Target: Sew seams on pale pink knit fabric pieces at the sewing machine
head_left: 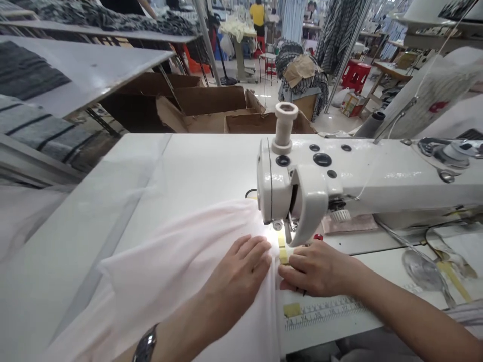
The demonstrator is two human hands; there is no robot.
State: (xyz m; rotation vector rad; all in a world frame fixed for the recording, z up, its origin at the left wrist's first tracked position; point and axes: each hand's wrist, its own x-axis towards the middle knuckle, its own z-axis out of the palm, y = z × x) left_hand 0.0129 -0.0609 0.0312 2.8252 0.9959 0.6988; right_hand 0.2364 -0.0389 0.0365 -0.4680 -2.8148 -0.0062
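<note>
A pale pink fabric (166, 266) lies spread across the white sewing table (196, 166), its edge running under the head of a white sewing machine (302, 186). My left hand (237, 279) lies flat on the fabric just left of the needle, fingers stretched out. My right hand (315, 269) rests beside it to the right of the fabric's edge, fingers curled and pressed down at that edge, in front of the presser foot. The needle area (281, 236) is brightly lit. A watch (145, 347) is on my left wrist.
A ruler strip (320, 311) is stuck on the table's front edge. Scissors (426, 269) lie to the right. A thread stand post (283, 128) rises from the machine. Open cardboard boxes (211, 108) stand behind the table. Shelves with dark cloth are at left. People work far back.
</note>
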